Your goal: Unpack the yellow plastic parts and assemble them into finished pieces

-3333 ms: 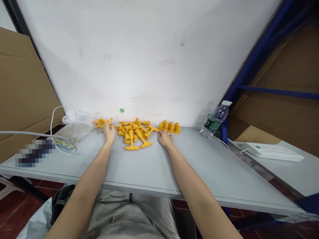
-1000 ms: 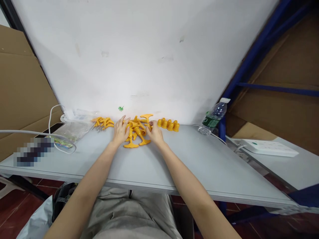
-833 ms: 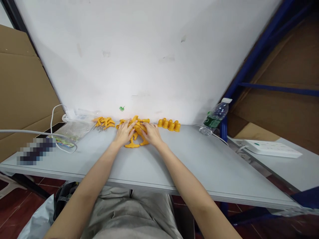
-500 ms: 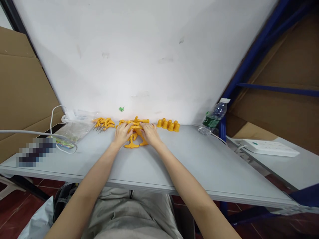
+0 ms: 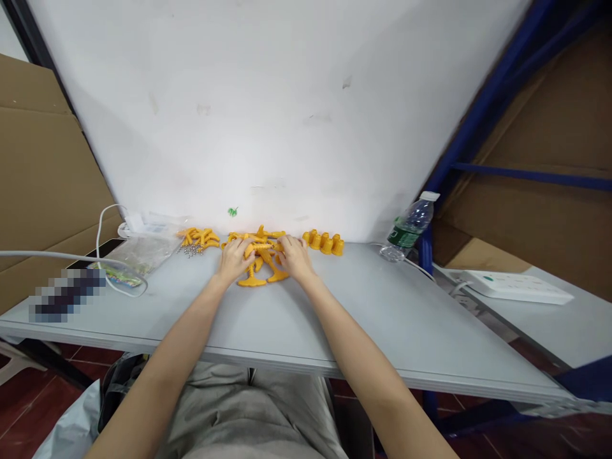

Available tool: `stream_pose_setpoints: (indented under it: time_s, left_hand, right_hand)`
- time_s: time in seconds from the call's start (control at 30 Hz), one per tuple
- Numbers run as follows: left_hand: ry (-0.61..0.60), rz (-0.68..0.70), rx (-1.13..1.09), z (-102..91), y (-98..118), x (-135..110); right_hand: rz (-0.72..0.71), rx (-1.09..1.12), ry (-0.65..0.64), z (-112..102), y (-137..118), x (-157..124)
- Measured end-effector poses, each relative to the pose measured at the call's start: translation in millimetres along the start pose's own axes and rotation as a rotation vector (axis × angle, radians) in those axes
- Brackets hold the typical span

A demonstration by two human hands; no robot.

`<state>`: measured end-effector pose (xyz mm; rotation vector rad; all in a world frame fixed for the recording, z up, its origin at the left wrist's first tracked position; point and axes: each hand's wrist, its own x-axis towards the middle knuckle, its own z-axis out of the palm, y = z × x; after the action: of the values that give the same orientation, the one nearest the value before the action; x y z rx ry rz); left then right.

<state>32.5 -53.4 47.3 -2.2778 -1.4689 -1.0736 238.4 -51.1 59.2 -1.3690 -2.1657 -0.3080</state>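
A heap of yellow plastic parts (image 5: 252,280) lies on the grey table near the white wall, some with curved, anchor-like ends towards me. My left hand (image 5: 234,260) is curled around the left side of the heap, a yellow piece between its thumb and fingers. Against the right side, my right hand (image 5: 295,256) has its fingers bent over more of these parts; its fingertips are partly hidden. Left of the heap lie smaller curved yellow pieces (image 5: 203,237) with a scatter of metal screws (image 5: 191,250). Several yellow cup-shaped pieces (image 5: 326,243) stand in rows to the right.
A plastic bottle (image 5: 411,226) leans at the table's right end. On the left are a clear plastic bag (image 5: 148,252), a white cable (image 5: 100,233) and a blurred-out object (image 5: 67,294). A white power strip (image 5: 519,287) sits on the neighbouring surface. Cardboard (image 5: 43,172) borders the left.
My right hand has shifted slightly to the right, apart from my left, uncovering more of the yellow heap. My left hand has hardly moved.
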Motion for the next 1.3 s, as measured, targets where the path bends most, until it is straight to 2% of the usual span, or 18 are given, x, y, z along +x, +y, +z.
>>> stream_pose_setpoints:
  time_s: [0.23, 0.37, 0.6, 0.7, 0.8, 0.9, 1.03, 1.3]
  left_hand:
    - [0.016, -0.110, 0.020, -1.5, -4, 1]
    - [0.074, -0.188, -0.011, -1.7, -6, 2]
    - [0.301, -0.441, -0.257, -3.6, -21, 4]
    - [0.409, -0.523, -0.410, -0.1, -27, 6]
    - [0.498, -0.602, -0.536, 5.8, -35, 9]
    - [0.545, -0.667, -0.659, 11.7, -45, 11]
    - [0.583, -0.715, -0.774, 16.9, -54, 11]
    - [0.488, -0.854, -0.798, 18.3, -55, 8]
  right_hand:
    - [0.135, 0.062, 0.053, -2, 7, -1]
    - [0.239, 0.065, 0.107, 1, 19, -2]
    - [0.693, 0.135, 0.181, 23, 75, -12]
    - [0.842, 0.215, 0.164, 32, 95, -19]
    - [0.932, 0.264, 0.128, 37, 102, -23]
    - [0.958, 0.260, 0.115, 38, 101, -23]
    - [0.917, 0.230, 0.022, 35, 95, -21]
    - [0.714, 0.094, -0.173, 37, 87, -22]
